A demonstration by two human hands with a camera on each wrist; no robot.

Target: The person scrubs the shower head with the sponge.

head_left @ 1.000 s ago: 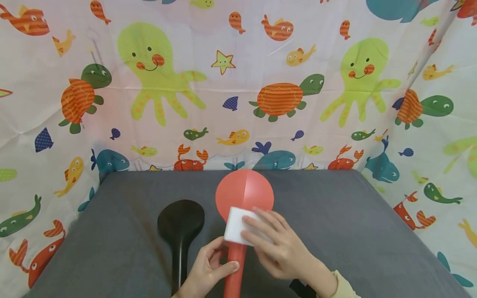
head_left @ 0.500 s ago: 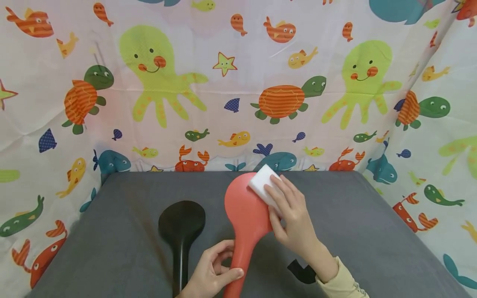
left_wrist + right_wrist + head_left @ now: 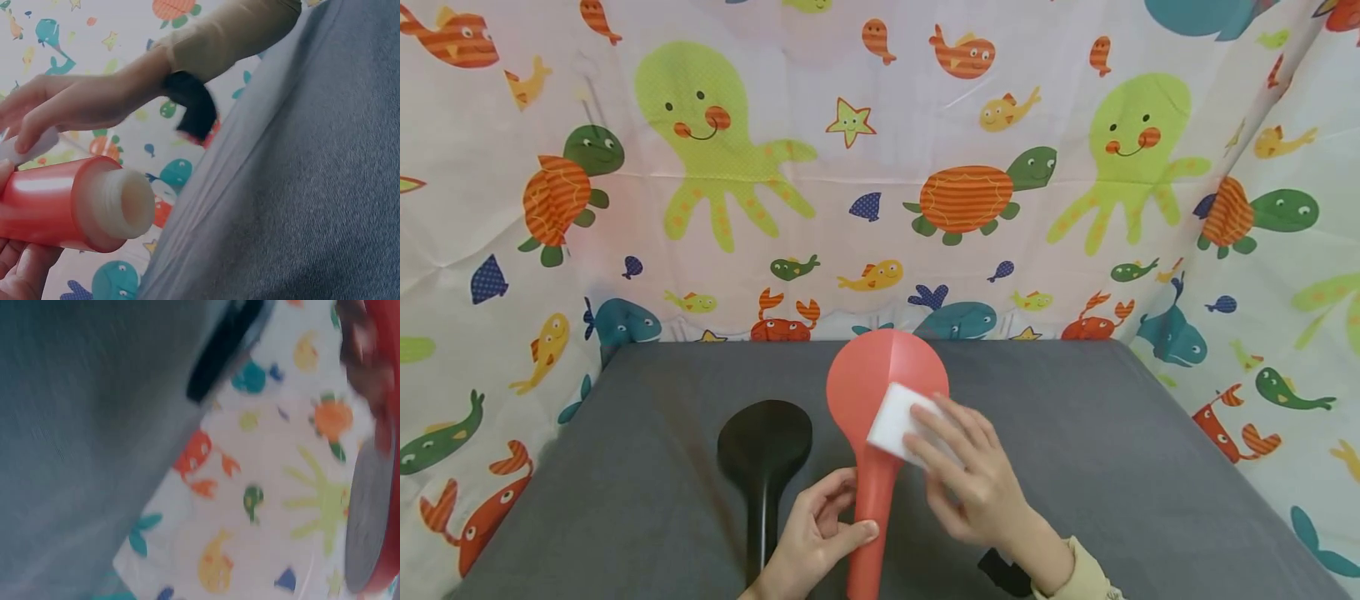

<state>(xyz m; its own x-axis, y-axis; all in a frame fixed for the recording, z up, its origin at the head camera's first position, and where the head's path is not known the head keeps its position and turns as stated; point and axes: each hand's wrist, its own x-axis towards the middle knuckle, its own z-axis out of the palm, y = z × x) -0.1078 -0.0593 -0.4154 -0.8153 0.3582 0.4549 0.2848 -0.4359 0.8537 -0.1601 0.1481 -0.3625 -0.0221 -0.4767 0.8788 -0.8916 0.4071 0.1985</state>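
A red round-headed thing with a long thick handle (image 3: 859, 387) stands in front of me in the head view, shaped like a paddle or maraca. My left hand (image 3: 816, 533) grips its handle, thumb across the front and fingers behind. Against the lower right of the head, my right hand (image 3: 979, 483) holds a white sponge block (image 3: 889, 423), fingers spread over it. In the left wrist view, the handle's bottom end (image 3: 44, 203) has a whitish hollow neck (image 3: 139, 203). Only a strip of the red thing (image 3: 389, 550) shows at the right wrist view's edge.
A black thing of the same shape (image 3: 763, 446) lies left of my left hand on the grey cloth-covered table (image 3: 1120, 467). A black band (image 3: 1004, 575) shows by my right wrist. Cloth walls (image 3: 820, 217) printed with sea animals stand behind and at both sides.
The sponge went from the neck up to the head's upper right, then came back down and left. The red thing tilted right and swung back upright; my left hand kept its grip.
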